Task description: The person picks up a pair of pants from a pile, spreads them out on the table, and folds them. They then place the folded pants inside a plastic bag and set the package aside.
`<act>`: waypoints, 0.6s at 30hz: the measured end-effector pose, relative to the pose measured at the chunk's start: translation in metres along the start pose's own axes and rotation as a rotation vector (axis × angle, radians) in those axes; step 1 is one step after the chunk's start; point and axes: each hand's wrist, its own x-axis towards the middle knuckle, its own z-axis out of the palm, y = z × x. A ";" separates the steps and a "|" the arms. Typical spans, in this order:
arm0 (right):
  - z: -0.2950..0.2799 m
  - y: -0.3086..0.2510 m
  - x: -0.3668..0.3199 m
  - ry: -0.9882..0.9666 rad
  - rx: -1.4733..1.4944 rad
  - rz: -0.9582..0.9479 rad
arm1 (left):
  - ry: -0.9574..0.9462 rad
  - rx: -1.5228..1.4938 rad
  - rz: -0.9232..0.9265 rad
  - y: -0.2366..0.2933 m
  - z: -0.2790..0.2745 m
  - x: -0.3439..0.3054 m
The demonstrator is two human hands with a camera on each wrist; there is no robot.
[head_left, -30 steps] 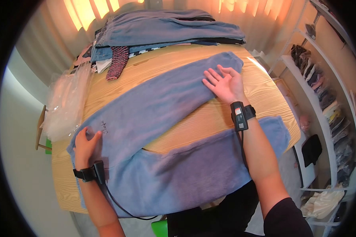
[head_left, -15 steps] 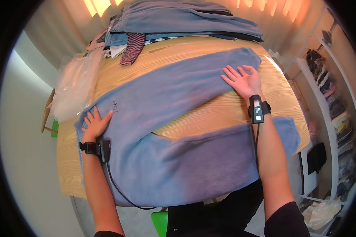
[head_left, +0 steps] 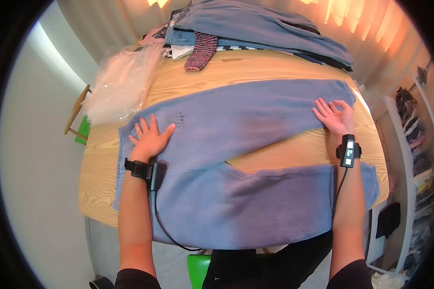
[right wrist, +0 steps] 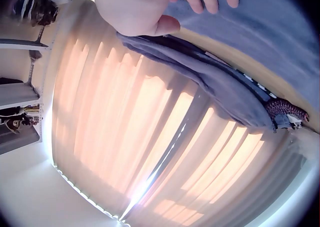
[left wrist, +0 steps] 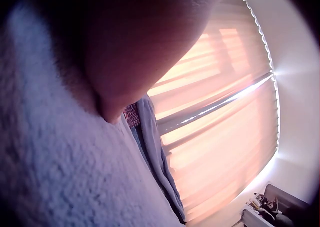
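Observation:
Fleecy blue trousers (head_left: 255, 125) lie spread across the wooden table, waistband at the left, both legs running right. Small dark lettering (head_left: 181, 120) marks the upper leg near the waistband. My left hand (head_left: 152, 141) rests flat on that leg beside the lettering, fingers spread. Close up in the left wrist view, the fleece (left wrist: 65, 157) fills the area under the hand. My right hand (head_left: 337, 119) is palm up at the lower edge of the upper leg, near its cuff, fingers extended. In the right wrist view the fingers of the right hand (right wrist: 145, 9) overlap the blue cloth.
Folded clothes (head_left: 255, 29) are piled at the table's far edge, a red-and-black knit piece (head_left: 201, 52) hanging off the front. Clear plastic bags (head_left: 123, 86) lie at the back left. Shelves with clothing (head_left: 417, 159) stand at the right. A green seat (head_left: 198, 269) shows below the table.
The head view has swung left, so the scene sits further right. My left hand has flattened and spread its fingers on the cloth. The right hand stays near the cuff, palm up.

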 end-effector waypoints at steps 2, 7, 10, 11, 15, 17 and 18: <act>0.005 -0.005 -0.007 0.065 -0.001 -0.016 | -0.001 -0.006 0.016 0.005 0.002 -0.003; 0.013 -0.006 -0.021 0.251 -0.021 -0.146 | -0.008 -0.032 0.103 0.016 0.008 -0.007; 0.010 -0.006 -0.016 0.277 -0.041 -0.197 | 0.020 -0.054 0.113 0.018 0.008 -0.004; 0.007 -0.005 -0.015 0.277 -0.052 -0.224 | 0.020 -0.051 0.113 0.018 0.008 -0.002; -0.005 -0.006 -0.004 0.195 -0.085 -0.271 | 0.049 -0.045 0.111 0.022 0.009 0.004; -0.013 -0.008 0.003 0.110 -0.090 -0.300 | 0.056 -0.035 0.110 0.020 0.009 0.008; -0.017 -0.009 0.006 0.112 -0.090 -0.307 | 0.068 -0.039 0.116 0.020 0.008 0.010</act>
